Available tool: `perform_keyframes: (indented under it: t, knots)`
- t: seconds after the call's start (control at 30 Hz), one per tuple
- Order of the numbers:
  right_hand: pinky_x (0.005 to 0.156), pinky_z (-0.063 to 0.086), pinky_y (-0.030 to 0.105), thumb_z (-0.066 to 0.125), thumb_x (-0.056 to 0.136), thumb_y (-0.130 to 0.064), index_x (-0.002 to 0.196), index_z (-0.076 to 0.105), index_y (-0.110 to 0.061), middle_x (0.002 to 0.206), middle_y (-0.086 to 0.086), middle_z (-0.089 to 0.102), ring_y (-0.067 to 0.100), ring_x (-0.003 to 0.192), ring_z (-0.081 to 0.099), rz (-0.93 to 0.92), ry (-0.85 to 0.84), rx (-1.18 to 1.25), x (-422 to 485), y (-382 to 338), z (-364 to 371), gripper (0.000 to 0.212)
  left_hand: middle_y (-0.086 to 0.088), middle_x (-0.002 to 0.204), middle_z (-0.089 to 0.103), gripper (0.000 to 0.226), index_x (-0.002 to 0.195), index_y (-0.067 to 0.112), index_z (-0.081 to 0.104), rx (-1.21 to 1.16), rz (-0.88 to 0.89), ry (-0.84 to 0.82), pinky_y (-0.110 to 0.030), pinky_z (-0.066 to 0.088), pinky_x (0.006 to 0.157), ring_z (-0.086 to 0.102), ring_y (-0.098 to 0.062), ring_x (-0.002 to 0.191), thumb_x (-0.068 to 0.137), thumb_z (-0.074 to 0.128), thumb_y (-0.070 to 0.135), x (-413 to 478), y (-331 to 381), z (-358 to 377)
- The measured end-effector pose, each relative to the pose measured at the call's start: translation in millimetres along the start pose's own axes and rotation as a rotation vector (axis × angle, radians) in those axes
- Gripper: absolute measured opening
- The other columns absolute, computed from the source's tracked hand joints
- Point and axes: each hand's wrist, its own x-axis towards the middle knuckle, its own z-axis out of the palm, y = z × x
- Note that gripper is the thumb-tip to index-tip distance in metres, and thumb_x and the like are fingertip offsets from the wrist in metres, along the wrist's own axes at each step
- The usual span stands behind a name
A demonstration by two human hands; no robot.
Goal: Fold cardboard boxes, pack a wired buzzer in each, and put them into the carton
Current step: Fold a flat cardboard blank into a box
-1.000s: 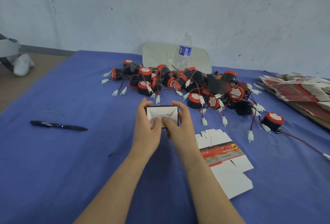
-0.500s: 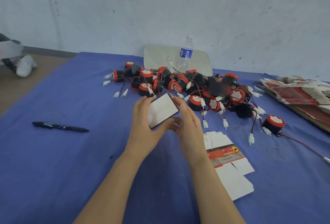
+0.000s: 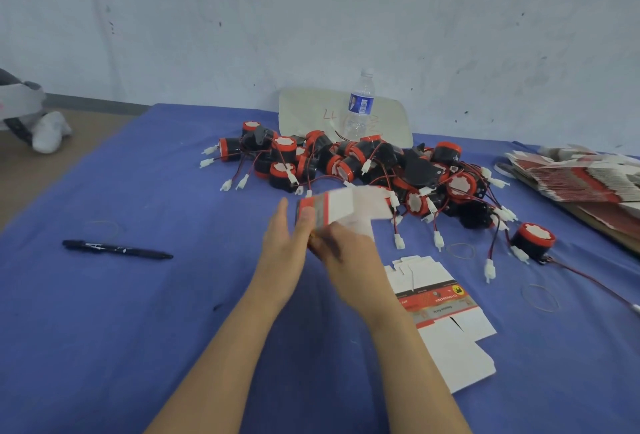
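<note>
The right hand (image 3: 349,257) grips the box (image 3: 341,207) from below at its near corner, fingers curled round it as far as the blur lets me see. The left hand (image 3: 285,246) is nearly flat, its straight fingers pressing on the red-banded end, at 9 o'clock of the box. The box is held tilted, a white side up; blur hides its far flaps. I judge the step to be finishing the fold, with 1 end to close before a buzzer goes in. To do it well, the right hand should grip the edges, not the thin walls, and the left fingers should push the tuck flap fully home. The buzzers (image 3: 346,163) lie piled at 12 to 2 o'clock, just behind the box, wires tangled, so the lone buzzer (image 3: 533,239) at 3 o'clock looks the easier pick. A flat blank (image 3: 440,305) lies at 5 o'clock and a pen (image 3: 117,248) at 9 o'clock. I see no carton.
</note>
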Motion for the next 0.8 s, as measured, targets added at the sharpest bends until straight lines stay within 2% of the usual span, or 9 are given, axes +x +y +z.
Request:
perform_keyframes:
  t: [0.07,0.13,0.2,0.3,0.37,0.5,0.6,0.73,0.8]
  knots:
    - [0.090,0.042,0.029,0.051,0.092,-0.003,0.103,0.068,-0.010,0.100,0.002,0.071,0.020,0.095,0.060,-0.119,-0.090,-0.260,0,-1,10,0.021,0.015,0.148,0.030,0.085,0.149,0.027,0.023,0.115,0.128,0.093,-0.022,0.027,0.110,0.028,0.001,0.136,0.078,0.056,0.060,0,-1,-6]
    - [0.100,0.035,0.035,0.051,0.085,0.001,0.112,0.066,-0.011,0.106,0.004,0.069,0.023,0.101,0.057,-0.175,-0.173,-0.432,0,-3,18,0.033,0.016,0.138,0.039,0.067,0.144,0.025,0.031,0.221,0.250,0.132,-0.018,0.035,0.103,0.039,-0.001,0.127,0.087,0.064,0.034,1,-4,-7]
    - [0.096,0.038,0.035,0.053,0.082,-0.001,0.106,0.065,-0.010,0.100,0.005,0.070,0.023,0.093,0.056,-0.175,-0.179,-0.372,-1,-7,22,0.028,0.011,0.124,0.055,0.040,0.129,0.025,0.047,0.256,0.235,0.193,-0.017,0.042,0.090,0.052,-0.006,0.111,0.092,0.060,0.023,6,-9,-10]
    - [0.085,0.045,0.031,0.054,0.087,-0.010,0.103,0.064,-0.013,0.102,0.002,0.067,0.019,0.095,0.054,-0.111,-0.085,-0.187,-3,-11,24,0.019,0.004,0.101,0.061,0.010,0.107,0.024,0.049,0.244,0.118,0.301,-0.031,0.051,0.078,0.058,-0.015,0.090,0.098,0.049,0.027,10,-14,-15]
    - [0.098,0.040,0.026,0.052,0.091,-0.011,0.113,0.062,-0.012,0.117,0.002,0.062,0.017,0.112,0.049,-0.068,0.042,-0.201,-2,-9,26,0.024,0.001,0.095,0.059,0.008,0.104,0.022,0.045,0.218,0.069,0.327,-0.038,0.052,0.071,0.059,-0.021,0.087,0.100,0.043,0.028,8,-15,-12]
    - [0.110,0.031,0.031,0.040,0.099,-0.016,0.130,0.052,-0.006,0.142,0.007,0.045,0.022,0.131,0.039,0.165,0.097,-0.305,0,-6,26,0.034,0.006,0.094,0.057,0.029,0.131,0.023,0.036,0.235,0.099,0.386,-0.016,0.040,0.053,0.055,-0.009,0.076,0.103,0.033,0.018,6,-18,-5]
    - [0.096,0.038,0.027,0.039,0.100,-0.019,0.134,0.048,-0.009,0.141,0.006,0.046,0.021,0.121,0.047,0.280,0.060,-0.240,-2,-2,24,0.036,0.010,0.096,0.060,0.027,0.121,0.028,0.043,0.084,0.063,0.457,-0.018,0.042,0.056,0.057,-0.005,0.080,0.101,0.031,0.015,7,-15,-4]
    - [0.089,0.048,0.034,0.044,0.097,-0.018,0.138,0.044,-0.015,0.128,0.006,0.057,0.023,0.110,0.054,0.378,0.029,-0.132,-2,0,22,0.041,-0.005,0.108,0.066,0.030,0.091,0.022,0.058,-0.136,-0.157,0.460,-0.034,0.050,0.073,0.061,-0.021,0.094,0.093,0.034,0.005,15,-20,-17]
    - [0.068,0.047,0.032,0.046,0.094,-0.016,0.135,0.040,-0.015,0.108,0.007,0.062,0.021,0.090,0.057,0.384,0.052,-0.109,-2,1,22,0.041,-0.005,0.116,0.063,0.027,0.097,0.019,0.059,-0.100,-0.206,0.415,-0.038,0.051,0.088,0.060,-0.021,0.105,0.093,0.039,0.001,15,-22,-22]
